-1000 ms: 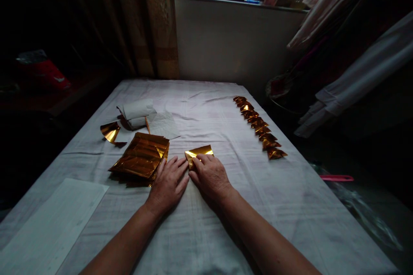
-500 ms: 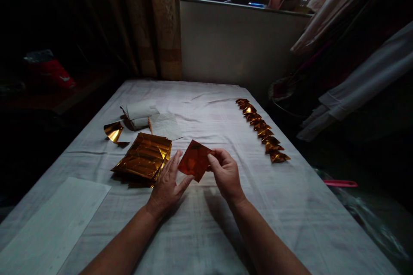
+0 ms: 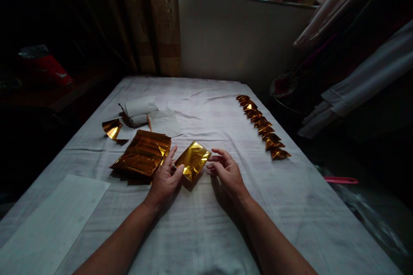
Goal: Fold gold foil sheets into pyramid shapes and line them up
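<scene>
A square sheet of gold foil paper [image 3: 192,160] is held just above the white cloth, shiny side up. My left hand [image 3: 165,179] pinches its near left edge between thumb and fingers. My right hand [image 3: 227,171] hovers at the sheet's right corner with its fingers curled and apart, fingertips touching or nearly touching the foil. To the left of my left hand lies a stack of gold foil sheets [image 3: 142,154]. A row of several folded gold pieces [image 3: 263,128] runs along the right side of the table.
The table is covered by a white cloth [image 3: 206,206]. A curled gold scrap [image 3: 112,128] and a pile of white paper [image 3: 142,113] lie at the back left. A large white sheet [image 3: 51,223] lies at the near left. A pink object [image 3: 341,179] is off the table's right edge.
The gold sheet was pressed flat on the cloth, then lifted by both hands with its dull side shown, and is now turned shiny side up, held by the left hand.
</scene>
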`<action>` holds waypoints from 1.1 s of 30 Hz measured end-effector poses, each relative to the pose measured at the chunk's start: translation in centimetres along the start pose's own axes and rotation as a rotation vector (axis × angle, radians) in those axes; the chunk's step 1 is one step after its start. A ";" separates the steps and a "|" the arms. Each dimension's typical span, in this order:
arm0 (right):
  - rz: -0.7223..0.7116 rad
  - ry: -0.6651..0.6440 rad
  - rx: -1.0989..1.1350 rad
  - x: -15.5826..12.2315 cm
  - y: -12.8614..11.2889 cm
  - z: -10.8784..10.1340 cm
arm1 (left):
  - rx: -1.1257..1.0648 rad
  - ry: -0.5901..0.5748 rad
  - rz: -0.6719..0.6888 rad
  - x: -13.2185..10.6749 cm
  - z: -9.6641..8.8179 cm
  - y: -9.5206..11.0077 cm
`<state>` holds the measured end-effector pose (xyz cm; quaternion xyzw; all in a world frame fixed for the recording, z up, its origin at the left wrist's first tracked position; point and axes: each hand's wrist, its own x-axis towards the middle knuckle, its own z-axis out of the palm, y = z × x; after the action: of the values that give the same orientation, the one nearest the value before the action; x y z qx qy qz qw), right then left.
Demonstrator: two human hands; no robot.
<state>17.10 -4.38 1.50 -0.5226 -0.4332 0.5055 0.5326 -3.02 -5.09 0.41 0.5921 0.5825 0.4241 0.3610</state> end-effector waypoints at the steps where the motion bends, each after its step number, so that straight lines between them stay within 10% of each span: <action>1: -0.064 -0.040 -0.074 0.0 0.2 -0.3 | 0.020 -0.007 0.001 0.0 0.0 -0.1; 11: -0.641 -0.085 -0.951 0.2 0.2 -1.9 | 0.154 -0.133 0.101 0.2 -0.3 -0.2; 17: -0.820 -0.018 -1.339 -0.5 -0.5 -1.7 | 0.270 0.035 0.340 -0.5 0.2 -0.2; 22: -0.792 -0.071 -1.413 -1.1 -0.4 -1.1 | 0.553 -0.009 0.634 -1.2 -0.1 1.1; 33: -0.635 -0.206 -1.106 -1.1 0.2 -2.0 | 0.729 -0.105 0.573 -1.5 -0.5 1.4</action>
<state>18.90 -5.67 1.26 -0.5150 -0.8123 0.0730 0.2639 -2.87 -6.71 1.79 0.8380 0.4873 0.2441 0.0266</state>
